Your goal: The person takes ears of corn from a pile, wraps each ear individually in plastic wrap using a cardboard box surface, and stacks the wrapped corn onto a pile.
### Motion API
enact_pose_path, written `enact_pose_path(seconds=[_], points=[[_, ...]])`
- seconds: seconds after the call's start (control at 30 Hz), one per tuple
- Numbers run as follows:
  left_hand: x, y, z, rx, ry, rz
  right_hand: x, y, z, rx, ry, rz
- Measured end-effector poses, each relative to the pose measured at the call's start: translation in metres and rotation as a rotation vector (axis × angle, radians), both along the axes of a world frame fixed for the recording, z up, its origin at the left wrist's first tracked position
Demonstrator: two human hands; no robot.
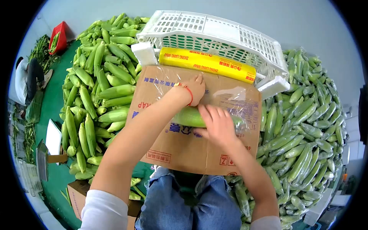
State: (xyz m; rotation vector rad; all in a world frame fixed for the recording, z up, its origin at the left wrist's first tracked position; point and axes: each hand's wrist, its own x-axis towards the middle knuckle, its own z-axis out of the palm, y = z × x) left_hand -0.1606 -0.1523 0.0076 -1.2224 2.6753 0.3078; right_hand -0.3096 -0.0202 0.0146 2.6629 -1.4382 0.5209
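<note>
A green ear of corn in its husk [189,117] lies across a printed cardboard sheet [184,151] in front of me, with clear plastic wrap [234,94] shining around and beyond it. My right hand [217,124] curls over the corn's right part, fingers on top and thumb on the near side. Farther up the cardboard is my left hand [194,90], a red string at its wrist. Its fingers are bent together on the wrap, their tips partly hidden. Behind both hands, a yellow roll of wrap [207,64] sits on a rod between white supports.
An upturned white plastic crate [237,32] stands behind the roll. Unwrapped corn [117,92] is heaped at left, wrapped ears [303,130] at right. A scale [53,138], a cardboard box [78,195] and a red basket [58,38] are at left. Another person [28,80] crouches at far left.
</note>
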Motion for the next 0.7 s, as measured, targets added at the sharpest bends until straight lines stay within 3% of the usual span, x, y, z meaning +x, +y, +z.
enact_pose_path(seconds=[0.1,0.17,0.3,0.4,0.47,0.53,0.63,0.67,0.7], points=[[-0.003,-0.009,0.009,0.134,-0.084,-0.021,0.001,-0.013,-0.006,0.147,-0.020,0.029],[-0.002,-0.005,0.010,0.083,-0.096,-0.050,-0.002,-0.007,0.004,0.170,-0.067,0.101],[0.002,-0.004,0.002,0.115,-0.042,-0.023,-0.011,0.054,0.041,0.629,-0.051,0.247],[0.013,0.000,0.021,0.228,0.067,0.015,-0.020,0.088,0.064,1.125,0.021,0.351],[0.032,0.011,0.032,0.382,0.553,0.199,-0.035,0.105,0.072,1.194,-0.030,0.299],[0.041,0.060,0.018,-0.133,1.148,0.273,-0.060,0.128,0.038,1.142,-0.454,0.064],[0.028,0.148,0.029,-0.076,1.164,0.086,-0.047,0.111,0.044,1.485,-1.248,-0.540],[0.014,0.159,0.027,0.001,1.171,0.095,-0.043,0.102,0.043,1.776,-1.374,-0.458],[0.014,0.160,0.025,-0.006,1.174,0.113,-0.044,0.099,0.042,1.789,-1.355,-0.453]])
